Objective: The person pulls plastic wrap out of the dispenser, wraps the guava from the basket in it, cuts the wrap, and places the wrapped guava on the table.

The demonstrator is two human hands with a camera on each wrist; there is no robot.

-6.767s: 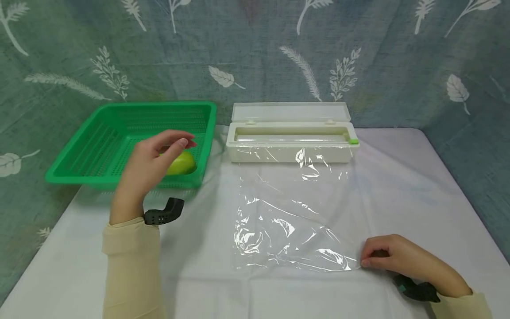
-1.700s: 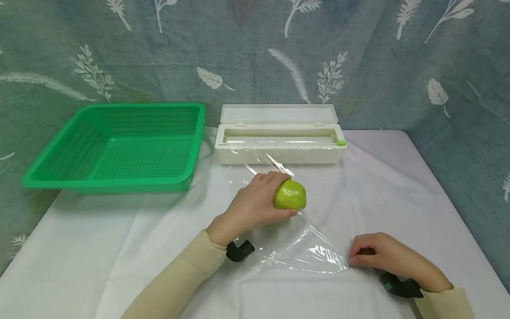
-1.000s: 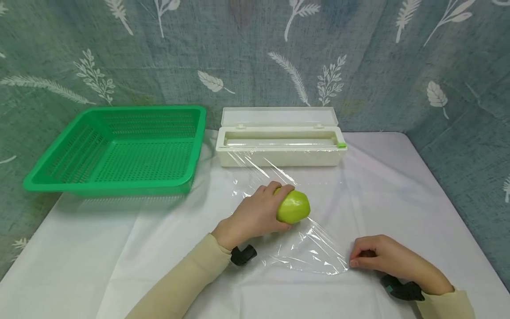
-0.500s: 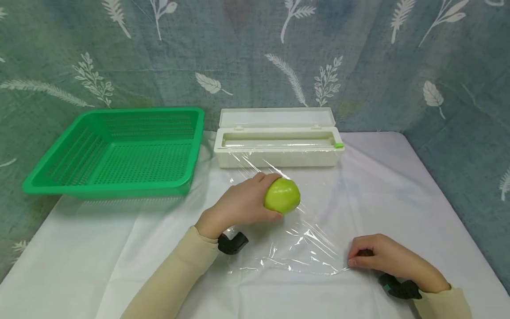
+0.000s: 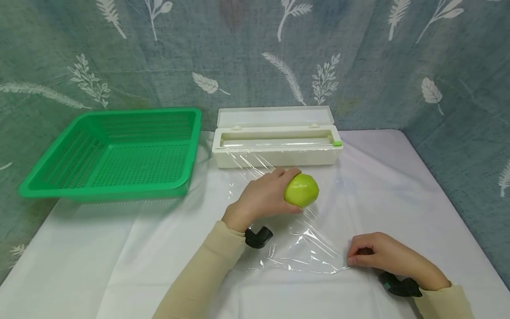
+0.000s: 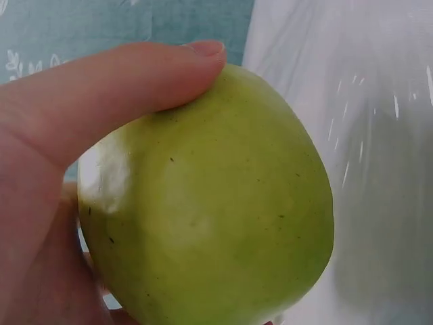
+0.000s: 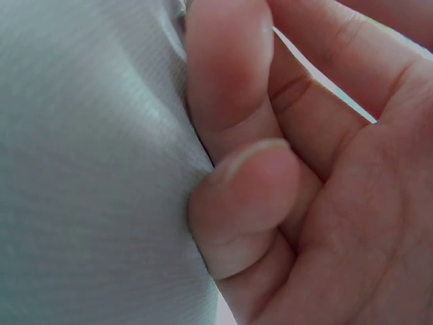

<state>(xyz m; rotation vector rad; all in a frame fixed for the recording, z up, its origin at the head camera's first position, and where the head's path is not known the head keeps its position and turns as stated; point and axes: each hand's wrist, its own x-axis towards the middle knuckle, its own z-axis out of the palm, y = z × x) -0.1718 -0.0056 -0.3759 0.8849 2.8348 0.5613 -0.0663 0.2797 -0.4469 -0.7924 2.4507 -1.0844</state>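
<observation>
My left hand [image 5: 264, 195] grips a green apple [image 5: 301, 190], holding it above the sheet of cling film [image 5: 307, 241]. In the left wrist view the thumb lies over the apple [image 6: 216, 203], and the fingers go round behind it. The clear film runs from the white dispenser box [image 5: 279, 158] toward the front of the table, with creases under the apple. At the film's near right corner, my right hand [image 5: 386, 252] pinches its edge between thumb and index finger. The right wrist view shows curled fingers [image 7: 230, 74] against the white cloth; the pinch itself is out of sight there.
A green plastic basket [image 5: 119, 192] stands at the back left. The dispenser's lid [image 5: 275, 116] is raised, and a green slider [image 5: 337, 143] sits at its right end. Behind the white tablecloth [image 5: 159, 248] hangs a leaf-patterned curtain [image 5: 239, 53].
My left hand has taken the apple from the basket and brought it over the film. In the last half second it has shifted right with the apple. The right hand stays at the film's corner.
</observation>
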